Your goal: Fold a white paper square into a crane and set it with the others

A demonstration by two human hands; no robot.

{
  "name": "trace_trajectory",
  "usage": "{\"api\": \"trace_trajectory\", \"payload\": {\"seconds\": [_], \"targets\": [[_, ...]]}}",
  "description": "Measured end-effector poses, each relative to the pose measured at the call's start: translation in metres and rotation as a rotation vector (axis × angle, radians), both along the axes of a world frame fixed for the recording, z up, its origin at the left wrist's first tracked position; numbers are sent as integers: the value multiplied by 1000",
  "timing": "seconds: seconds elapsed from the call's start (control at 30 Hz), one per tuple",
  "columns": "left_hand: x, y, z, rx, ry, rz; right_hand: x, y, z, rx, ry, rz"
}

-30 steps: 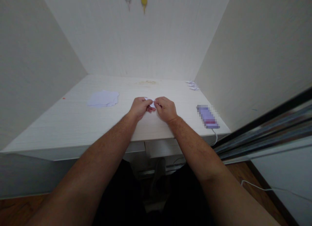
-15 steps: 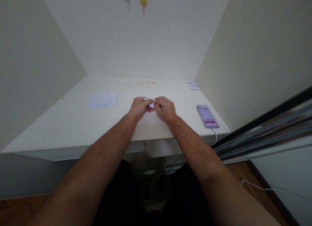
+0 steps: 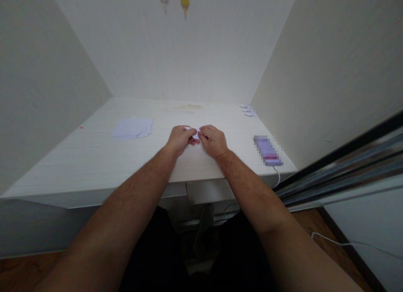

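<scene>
A small piece of folded white paper (image 3: pixel 195 136) is held between my two hands, just above the middle of the desk. My left hand (image 3: pixel 181 137) pinches it from the left, thumb on top and fingers curled beneath. From the right, the thumb and fingertips of my right hand (image 3: pixel 213 139) close on its edge. Most of the paper is hidden by the fingers, so its exact shape cannot be made out.
The white desk (image 3: pixel 94 166) meets walls at the back and sides. On its left lies a stack of white paper sheets (image 3: pixel 132 127). Several small folded paper pieces (image 3: pixel 248 110) sit at the back right. A blurred-out phone (image 3: pixel 267 150) with a white cable (image 3: pixel 277 174) rests at the right.
Hardly anything differs. Both hands keep their grip on the paper in the same place, with only a tiny shift of the right fingertips.
</scene>
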State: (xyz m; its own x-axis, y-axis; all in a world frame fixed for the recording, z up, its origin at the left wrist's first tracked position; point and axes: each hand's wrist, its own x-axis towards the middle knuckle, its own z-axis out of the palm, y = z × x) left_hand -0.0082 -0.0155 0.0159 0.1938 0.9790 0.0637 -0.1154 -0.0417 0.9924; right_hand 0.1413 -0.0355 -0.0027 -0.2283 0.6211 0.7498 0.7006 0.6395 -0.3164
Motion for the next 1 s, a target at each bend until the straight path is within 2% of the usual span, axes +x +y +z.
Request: {"api": "trace_trajectory", "payload": {"seconds": [0.4,0.57,0.7,0.8,1.0], "targets": [[0,3,-4,10,-30,11,-2,-5,3,-44,-41,-24],[0,2,-2,0,-12,12,-2,-4,3,-80,16,-19],[0,1,-1,9,12,-2,-2,-1,3,-115,96,-68],[-1,1,0,23,42,-9,-2,1,2,-202,192,-110],[0,0,2,8,21,-1,-2,7,1,-441,561,-20]]}}
